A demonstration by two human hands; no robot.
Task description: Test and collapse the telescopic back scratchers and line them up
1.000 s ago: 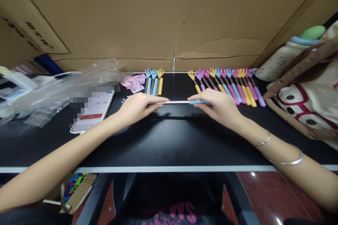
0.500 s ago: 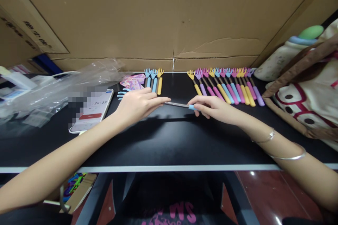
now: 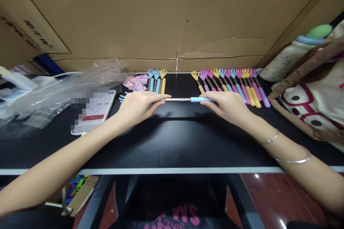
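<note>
Between my hands a blue back scratcher [image 3: 197,99] is held level above the black table. My left hand [image 3: 139,104] is closed around its head end, and light blue claw tips poke out on the far left side of the fingers. The blue handle lies in the grip of my right hand [image 3: 225,105], which hides its far end. A bare metal rod shows in the gap. Beyond my left hand lie a few blue and yellow back scratchers [image 3: 157,83]. Behind my right hand runs a row of several yellow, purple, pink and blue back scratchers [image 3: 249,91].
Pink printed cards [image 3: 135,83] lie beside a clear plastic bag [image 3: 91,75]. A phone [image 3: 96,114] rests on the black table [image 3: 172,143], left of centre. At the right stand a bottle [image 3: 285,57] and a cloth bag [image 3: 317,96]. Cardboard [image 3: 172,18] walls the back.
My right hand has moved its hold farther along the blue handle, so more of the handle shows. The back scratcher has come level, and my left thumb now presses against the rod.
</note>
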